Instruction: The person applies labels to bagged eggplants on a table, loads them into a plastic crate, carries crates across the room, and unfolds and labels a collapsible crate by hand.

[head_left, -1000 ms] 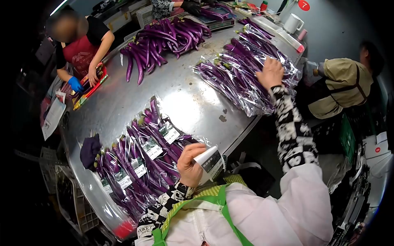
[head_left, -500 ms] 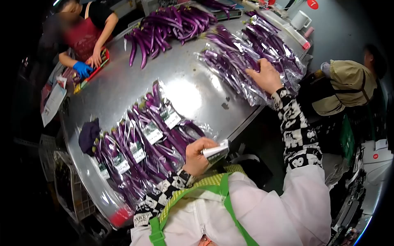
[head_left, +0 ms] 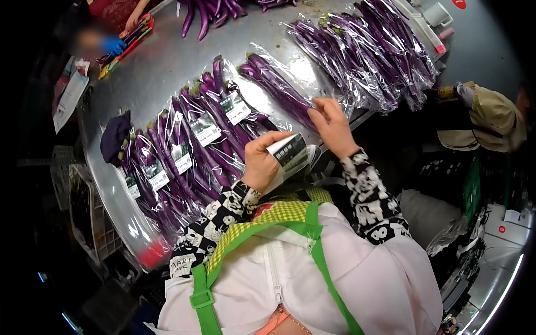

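My left hand (head_left: 262, 162) is closed around a strip of printed labels (head_left: 291, 153), dark green and white, just above the table's near edge. My right hand (head_left: 334, 127) pinches the lower end of a clear bag of long purple eggplants (head_left: 279, 86), which lies slanted on the metal table. To the left of this bag rests a row of bagged eggplants (head_left: 190, 139), several with a green and white label stuck on. At the upper right lies a pile of bagged eggplants (head_left: 374, 56) on which I see no labels.
Loose eggplants (head_left: 209, 12) lie at the table's (head_left: 137, 92) far side. A dark cloth (head_left: 115, 137) sits at the left. Across the table, a co-worker's blue-gloved hand (head_left: 113, 46) is at a red tray (head_left: 146, 28). A white mug (head_left: 437, 15) stands at the far right.
My right hand has moved left and toward me from the pile, bringing one bag of eggplants beside the labelled row. My left hand still holds the labels, and the view has shifted.
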